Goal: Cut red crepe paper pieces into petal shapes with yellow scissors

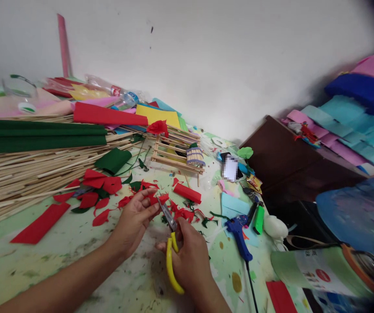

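My left hand (140,214) pinches a small piece of red crepe paper (163,198) between thumb and fingers. In my right hand (190,248) are yellow-handled scissors (171,261), their blades pointing up and left against that red piece. Red paper scraps (184,214) lie just beyond both hands. Several cut red petal shapes (101,218) and a folded green paper piece (114,161) are left of my left hand. A small rolled red strip (187,193) rests beyond the scissors.
Thin wooden sticks (43,169) cover the left side under green paper (40,137). A small stick frame (177,152) stands at the back. To the right lie a blue glue gun (240,239), a phone (230,168) and a green bottle (310,269).
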`<state>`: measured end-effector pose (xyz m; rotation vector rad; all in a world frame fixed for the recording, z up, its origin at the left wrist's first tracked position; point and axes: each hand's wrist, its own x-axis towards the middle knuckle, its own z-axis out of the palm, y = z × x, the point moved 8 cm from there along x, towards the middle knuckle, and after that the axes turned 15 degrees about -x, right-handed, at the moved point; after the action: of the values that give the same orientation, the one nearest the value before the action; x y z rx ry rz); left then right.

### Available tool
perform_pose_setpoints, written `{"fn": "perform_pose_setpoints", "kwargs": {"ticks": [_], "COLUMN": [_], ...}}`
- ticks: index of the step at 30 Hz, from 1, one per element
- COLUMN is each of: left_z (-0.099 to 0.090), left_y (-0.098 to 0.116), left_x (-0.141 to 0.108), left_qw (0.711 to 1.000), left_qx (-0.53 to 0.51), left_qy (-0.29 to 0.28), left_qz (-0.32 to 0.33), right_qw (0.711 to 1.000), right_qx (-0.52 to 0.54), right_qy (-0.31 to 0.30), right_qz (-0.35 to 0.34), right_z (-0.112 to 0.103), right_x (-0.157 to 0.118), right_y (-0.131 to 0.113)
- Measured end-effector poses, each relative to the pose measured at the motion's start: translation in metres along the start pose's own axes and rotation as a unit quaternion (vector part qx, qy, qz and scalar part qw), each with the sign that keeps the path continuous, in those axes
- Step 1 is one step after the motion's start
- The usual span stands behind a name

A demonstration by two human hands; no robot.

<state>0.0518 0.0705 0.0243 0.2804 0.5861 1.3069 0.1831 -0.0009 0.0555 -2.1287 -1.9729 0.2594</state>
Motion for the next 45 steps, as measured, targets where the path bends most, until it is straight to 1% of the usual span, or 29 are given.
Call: {"fn": "perform_pose_setpoints", "kwargs": {"ticks": [10, 14, 17, 22, 27, 30, 35, 40, 45], "left_z": [0.002, 0.002, 0.003, 0.006, 0.006, 0.004, 0.005, 0.003, 0.003], "left_y": [0.006, 0.008, 0.011, 0.015, 0.015, 0.014, 0.017, 0.018, 0.019], "left_x": [0.004, 0.009, 0.013, 0.017, 0.018, 0.020, 0.021, 0.020, 0.019], "left_qw": [0.999, 0.997, 0.993, 0.986, 0.989, 0.990, 0.990, 0.990, 0.990], "left_qx": [0.047, 0.063, 0.099, 0.146, 0.125, 0.116, 0.115, 0.117, 0.113], "left_qy": [-0.014, -0.031, -0.050, -0.069, -0.073, -0.077, -0.085, -0.078, -0.077], "left_qz": [-0.016, -0.025, -0.031, -0.042, -0.037, -0.037, -0.016, -0.018, -0.018], "right_qw": [1.000, 0.999, 0.999, 0.999, 0.998, 0.998, 0.997, 0.996, 0.994], "right_qx": [0.015, 0.022, 0.017, 0.017, 0.033, 0.030, 0.046, 0.074, 0.097], "right_qy": [-0.019, -0.017, -0.019, -0.029, -0.051, -0.053, -0.052, -0.053, -0.051], "right_qz": [-0.014, -0.019, -0.022, -0.028, -0.025, -0.023, -0.015, -0.004, -0.012], "right_z": [-0.003, -0.006, -0.007, -0.003, 0.002, 0.003, 0.004, 0.002, -0.001], "right_x": [0.004, 0.004, 0.004, 0.005, 0.006, 0.007, 0.006, 0.006, 0.005], "right_y": [0.001, 0.003, 0.003, 0.004, 0.007, 0.008, 0.009, 0.008, 0.004]}}
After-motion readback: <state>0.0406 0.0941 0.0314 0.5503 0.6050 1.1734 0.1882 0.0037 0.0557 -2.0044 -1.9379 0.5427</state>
